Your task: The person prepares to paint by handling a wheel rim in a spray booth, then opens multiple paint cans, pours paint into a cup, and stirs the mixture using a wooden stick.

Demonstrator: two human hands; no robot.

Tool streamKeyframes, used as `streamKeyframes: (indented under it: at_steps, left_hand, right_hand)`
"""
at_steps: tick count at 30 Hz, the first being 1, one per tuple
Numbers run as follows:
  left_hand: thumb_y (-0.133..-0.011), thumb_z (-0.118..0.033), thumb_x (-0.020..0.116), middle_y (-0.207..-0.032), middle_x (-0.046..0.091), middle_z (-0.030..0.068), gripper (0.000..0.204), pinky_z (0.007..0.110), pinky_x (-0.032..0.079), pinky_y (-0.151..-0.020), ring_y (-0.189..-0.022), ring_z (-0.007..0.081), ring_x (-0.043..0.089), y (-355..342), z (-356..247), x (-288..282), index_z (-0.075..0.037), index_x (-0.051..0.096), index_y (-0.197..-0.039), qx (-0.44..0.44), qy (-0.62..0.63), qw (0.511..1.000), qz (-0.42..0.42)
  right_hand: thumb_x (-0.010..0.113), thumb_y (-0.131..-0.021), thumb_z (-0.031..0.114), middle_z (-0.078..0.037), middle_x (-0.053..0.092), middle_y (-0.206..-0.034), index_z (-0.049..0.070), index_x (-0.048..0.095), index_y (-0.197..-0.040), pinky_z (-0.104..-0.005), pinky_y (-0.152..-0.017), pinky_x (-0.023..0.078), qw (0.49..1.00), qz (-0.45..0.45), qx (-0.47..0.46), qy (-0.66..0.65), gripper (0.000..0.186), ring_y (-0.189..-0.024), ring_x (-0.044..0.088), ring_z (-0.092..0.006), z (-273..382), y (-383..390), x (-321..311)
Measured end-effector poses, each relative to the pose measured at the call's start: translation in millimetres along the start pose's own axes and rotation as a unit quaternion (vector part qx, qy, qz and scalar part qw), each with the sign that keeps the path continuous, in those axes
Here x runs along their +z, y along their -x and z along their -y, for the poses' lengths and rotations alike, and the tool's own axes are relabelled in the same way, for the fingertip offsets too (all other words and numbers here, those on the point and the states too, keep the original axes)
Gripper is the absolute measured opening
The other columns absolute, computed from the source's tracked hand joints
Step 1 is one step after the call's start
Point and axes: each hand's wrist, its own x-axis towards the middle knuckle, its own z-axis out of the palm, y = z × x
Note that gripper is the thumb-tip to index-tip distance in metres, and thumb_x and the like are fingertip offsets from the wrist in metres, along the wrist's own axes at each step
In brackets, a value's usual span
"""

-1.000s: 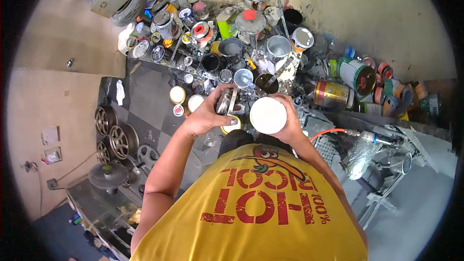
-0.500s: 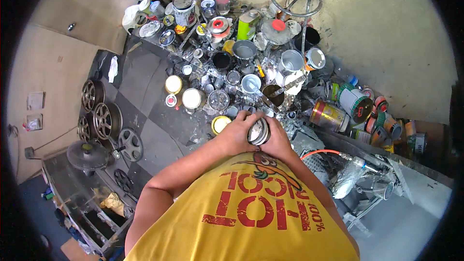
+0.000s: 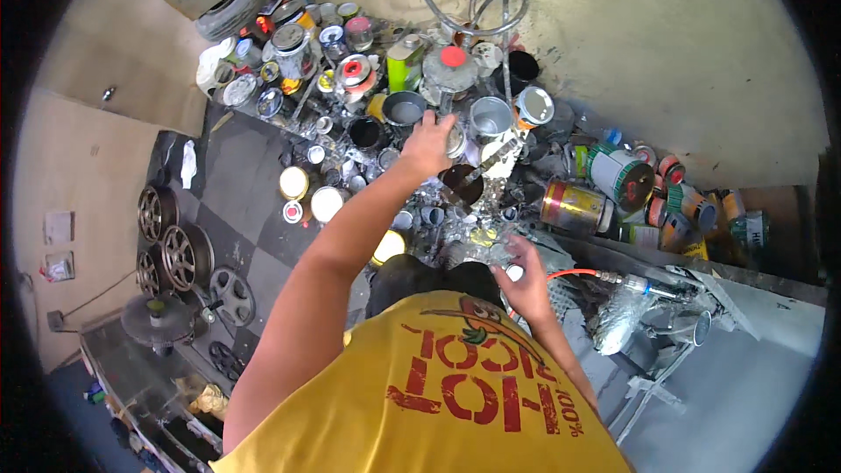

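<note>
My left hand (image 3: 428, 145) reaches forward into the crowd of cans, its fingers curled at a small round metal-topped jar (image 3: 456, 141). The hand covers part of this jar. Close by stand a grey metal pot (image 3: 491, 116), a grey-lined bowl (image 3: 405, 109) and an open dark can (image 3: 462, 184). Nearer my body on the right, my right hand (image 3: 529, 287) hovers with thumb and fingers apart. A small white round thing (image 3: 514, 272) shows beside its thumb; whether it touches the hand is unclear.
A red-lidded jar (image 3: 450, 70) and a green tin (image 3: 404, 64) stand farther back. Toppled cans, including a gold one (image 3: 571, 207), lie rightward. An orange hose (image 3: 574, 272) runs by my right hand. Wheel rims (image 3: 187, 257) and a fan (image 3: 158, 319) stand left.
Both hands were together around the jar close to my chest. My left hand has carried it forward among the cans; my right hand has let go and moved right. The view has shifted.
</note>
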Motion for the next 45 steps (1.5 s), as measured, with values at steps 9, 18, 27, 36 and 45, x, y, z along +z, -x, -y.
streamKeyframes:
  at_steps: [9,18,27,36,45]
  left_hand:
    - [-0.073,-0.004,0.080,-0.150,0.038,0.0239,0.087,0.048,0.054,-0.103,-0.129,0.0476,0.054,-87,-2,107,-0.023,0.041,-0.148,-0.136,-0.026,0.990,0.039]
    - [-0.071,-0.014,0.086,-0.148,0.038,0.0247,0.092,0.051,0.054,-0.104,-0.131,0.0477,0.052,-83,2,109,-0.024,0.040,-0.149,-0.137,0.009,0.990,0.018]
    - [-0.070,-0.006,0.082,-0.145,0.040,0.0257,0.085,0.051,0.054,-0.101,-0.127,0.0477,0.054,-46,1,57,-0.021,0.044,-0.144,-0.131,0.066,0.989,-0.031]
    - [-0.057,-0.017,0.093,-0.135,0.049,0.0286,0.100,0.050,0.052,-0.103,-0.120,0.0490,0.058,110,33,-39,-0.015,0.045,-0.145,-0.123,0.110,0.976,-0.144]
    - [-0.060,-0.016,0.091,-0.134,0.051,0.0257,0.100,0.052,0.053,-0.102,-0.121,0.0484,0.059,231,56,-38,-0.014,0.043,-0.147,-0.238,0.084,0.962,-0.104]
  right_hand:
    - [0.073,-0.087,-0.006,-0.011,0.070,-0.108,-0.001,0.062,-0.125,-0.0334,-0.085,0.056,0.985,-0.097,0.141,-0.025,0.040,-0.094,0.069,-0.0178,-20,81,-39]
    - [0.074,-0.089,-0.002,-0.010,0.074,-0.103,-0.001,0.065,-0.121,-0.0324,-0.083,0.055,0.988,-0.059,0.141,0.008,0.033,-0.086,0.071,-0.0170,-34,85,-52]
    - [0.078,-0.086,0.001,-0.013,0.073,-0.105,0.002,0.068,-0.116,-0.0359,-0.082,0.057,0.993,-0.007,0.097,0.071,0.032,-0.091,0.073,-0.0222,-33,56,-52]
    - [0.076,-0.090,0.009,-0.011,0.074,-0.105,0.001,0.067,-0.120,-0.0335,-0.085,0.057,0.993,0.107,0.049,0.006,0.032,-0.094,0.071,-0.0191,-72,5,-6]
    - [0.079,-0.091,0.015,-0.009,0.071,-0.097,0.001,0.053,-0.139,-0.0302,-0.078,0.055,0.986,0.089,0.102,-0.099,0.057,-0.082,0.067,-0.0142,-109,-73,117]
